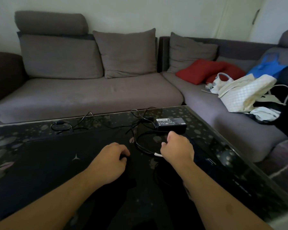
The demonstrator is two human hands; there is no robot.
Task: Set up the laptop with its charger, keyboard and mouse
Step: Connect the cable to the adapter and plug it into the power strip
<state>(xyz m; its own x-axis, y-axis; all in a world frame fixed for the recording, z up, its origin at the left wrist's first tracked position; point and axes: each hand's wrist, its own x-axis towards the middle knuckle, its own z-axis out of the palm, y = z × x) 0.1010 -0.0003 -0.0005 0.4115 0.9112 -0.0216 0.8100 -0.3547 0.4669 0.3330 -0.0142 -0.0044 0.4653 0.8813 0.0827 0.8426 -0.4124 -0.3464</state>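
A closed black laptop (56,163) with a pale star logo lies on the dark glass table (194,113). My left hand (111,161) rests at the laptop's right edge, its fingers curled over that edge. My right hand (177,148) grips the black charger cable (140,145) just past its white tag, to the right of the laptop. The cable loops back to the charger brick (170,122), which lies label-up near the table's far edge. No keyboard or mouse can be made out.
A second thin black cable (61,126) lies coiled at the table's back left. A dark flat item with a pale mark (209,161) sits right of my right hand. Behind the table stands a grey corner sofa (90,93) with red cushions (199,70) and white bags (244,92).
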